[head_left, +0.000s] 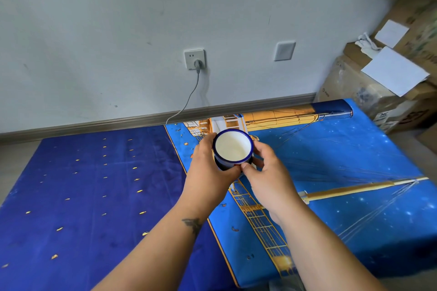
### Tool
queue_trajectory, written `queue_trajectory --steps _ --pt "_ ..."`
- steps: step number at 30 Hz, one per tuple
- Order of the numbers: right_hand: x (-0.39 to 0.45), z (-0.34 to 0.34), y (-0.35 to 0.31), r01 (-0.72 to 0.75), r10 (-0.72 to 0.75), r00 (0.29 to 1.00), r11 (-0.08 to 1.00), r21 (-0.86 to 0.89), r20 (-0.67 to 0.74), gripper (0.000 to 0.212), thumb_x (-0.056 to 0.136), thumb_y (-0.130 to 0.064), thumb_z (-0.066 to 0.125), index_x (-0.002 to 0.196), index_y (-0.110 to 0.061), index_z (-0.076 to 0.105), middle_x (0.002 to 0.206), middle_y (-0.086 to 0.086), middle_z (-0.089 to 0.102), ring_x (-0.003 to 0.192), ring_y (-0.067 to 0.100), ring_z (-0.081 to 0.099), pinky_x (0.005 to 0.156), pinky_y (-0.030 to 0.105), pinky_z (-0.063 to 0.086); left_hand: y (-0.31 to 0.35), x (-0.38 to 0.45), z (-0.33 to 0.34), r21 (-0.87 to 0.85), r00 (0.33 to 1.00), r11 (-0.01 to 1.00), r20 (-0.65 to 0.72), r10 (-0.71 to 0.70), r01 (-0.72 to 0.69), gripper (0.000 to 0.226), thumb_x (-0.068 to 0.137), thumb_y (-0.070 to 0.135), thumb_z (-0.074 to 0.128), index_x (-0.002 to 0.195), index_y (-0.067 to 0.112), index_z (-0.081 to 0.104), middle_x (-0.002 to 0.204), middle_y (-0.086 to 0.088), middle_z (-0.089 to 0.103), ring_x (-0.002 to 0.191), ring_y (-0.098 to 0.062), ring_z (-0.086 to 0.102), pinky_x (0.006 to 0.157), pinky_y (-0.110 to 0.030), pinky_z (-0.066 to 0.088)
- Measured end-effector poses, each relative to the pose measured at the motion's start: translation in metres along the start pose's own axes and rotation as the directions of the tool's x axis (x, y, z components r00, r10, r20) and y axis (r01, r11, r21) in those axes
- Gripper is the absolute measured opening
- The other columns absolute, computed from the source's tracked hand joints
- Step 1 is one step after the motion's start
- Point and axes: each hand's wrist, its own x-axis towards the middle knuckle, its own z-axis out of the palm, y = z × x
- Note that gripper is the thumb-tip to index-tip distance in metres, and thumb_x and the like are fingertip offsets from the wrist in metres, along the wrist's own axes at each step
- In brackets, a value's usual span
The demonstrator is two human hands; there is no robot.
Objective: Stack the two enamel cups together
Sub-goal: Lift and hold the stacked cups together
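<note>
At the centre of the frame, an upright enamel cup (pixel 233 147), white inside with a blue rim, is held above the blue patterned tabletop (pixel 94 184). It is gripped by the left hand (pixel 208 170) from the left and the right hand (pixel 267 172) from the right. A second cup cannot be clearly made out beneath it.

Both hands (pixel 236 172) clasp white enamel cup (pixel 233 147) above blue cloth (pixel 94 184)
</note>
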Motion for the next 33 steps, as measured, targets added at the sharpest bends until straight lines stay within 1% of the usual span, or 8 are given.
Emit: queue_trajectory --steps 3,8,13,16,21,26,30,33 --pt "0.000 0.001 0.003 -0.018 0.018 1.000 1.000 -0.002 0.003 0.052 0.086 -0.017 0.060 0.134 -0.028 0.045 0.132 -0.006 0.057 0.120 0.015 0.052 0.089 0.028 0.041 -0.002 -0.001 0.001 0.005 1.000 1.000 0.005 0.000 0.000 0.063 0.065 0.030 0.077 0.099 0.056 0.031 0.102 0.027 0.046 0.107 -0.003 0.045 0.070 -0.006 0.034" --pt "0.001 0.002 0.008 -0.044 0.044 0.999 0.999 0.020 -0.007 0.051 0.085 -0.015 0.061 0.132 -0.029 0.048 0.123 -0.007 0.061 0.112 0.012 0.055 0.075 0.018 0.040 -0.008 -0.001 0.005 0.007 1.000 1.000 0.006 -0.015 0.015 0.071 0.064 0.033 0.077 0.121 0.042 0.035 0.109 0.021 0.044 0.111 -0.007 0.046 0.064 -0.007 0.037" --pt "0.002 0.003 0.013 -0.051 0.051 0.999 0.998 0.033 -0.006 0.054 0.084 -0.015 0.062 0.133 -0.030 0.046 0.126 -0.007 0.060 0.116 0.012 0.055 0.084 0.024 0.040 -0.014 -0.001 0.008 -0.005 0.999 1.000 0.019 -0.029 0.029 0.079 0.065 0.031 0.077 0.131 0.032 0.034 0.118 0.012 0.043 0.116 -0.013 0.046 0.058 -0.005 0.042" --pt "0.002 0.005 0.013 -0.056 0.055 0.998 0.998 0.036 0.014 0.059 0.084 -0.014 0.061 0.137 -0.032 0.042 0.129 -0.008 0.059 0.120 0.011 0.053 0.091 0.027 0.042 -0.013 -0.001 0.007 -0.009 0.997 0.998 0.042 -0.062 0.062 0.088 0.065 0.028 0.078 0.138 0.029 0.028 0.131 0.010 0.044 0.120 -0.010 0.045 0.065 -0.009 0.046" --pt "0.003 0.006 0.015 -0.040 0.039 0.998 0.999 0.031 0.042 0.061 0.083 -0.011 0.060 0.136 -0.035 0.044 0.128 -0.008 0.061 0.119 0.011 0.055 0.093 0.027 0.043 -0.011 -0.002 0.008 -0.050 0.993 0.993 0.060 -0.103 0.106 0.063 0.067 0.020 0.076 0.112 0.044 0.038 0.093 0.033 0.049 0.077 0.015 0.052 0.051 -0.007 0.045" --pt "0.004 0.008 0.015 -0.017 0.015 0.998 0.999 0.034 0.063 0.061 0.082 -0.011 0.060 0.135 -0.036 0.044 0.125 -0.009 0.061 0.117 0.010 0.055 0.092 0.027 0.043 -0.011 0.001 0.007 -0.032 0.990 0.990 0.040 -0.133 0.135 0.065 0.068 0.020 0.076 0.123 0.029 0.041 0.090 0.029 0.051 0.080 0.006 0.053 0.056 -0.005 0.042" --pt "0.011 0.017 0.007 0.012 -0.016 0.995 0.999 0.044 0.100 0.057 0.081 -0.011 0.059 0.128 -0.040 0.047 0.119 -0.012 0.063 0.113 0.007 0.056 0.083 0.018 0.042 -0.014 0.007 -0.004 -0.010 0.991 0.991 0.011 -0.130 0.130 0.071 0.065 0.025 0.079 0.125 0.028 0.041 0.100 0.018 0.057 0.094 -0.007 0.058 0.071 -0.027 0.053" --pt "0.019 0.029 -0.001 0.027 -0.033 0.991 0.998 0.055 0.130 0.059 0.080 -0.009 0.057 0.132 -0.035 0.047 0.125 -0.008 0.063 0.117 0.010 0.056 0.095 0.027 0.045 -0.016 0.017 -0.017 0.024 0.992 0.992 -0.014 -0.126 0.127 0.070 0.064 0.026 0.079 0.124 0.026 0.043 0.107 0.011 0.060 0.101 -0.013 0.060 0.077 -0.036 0.053"
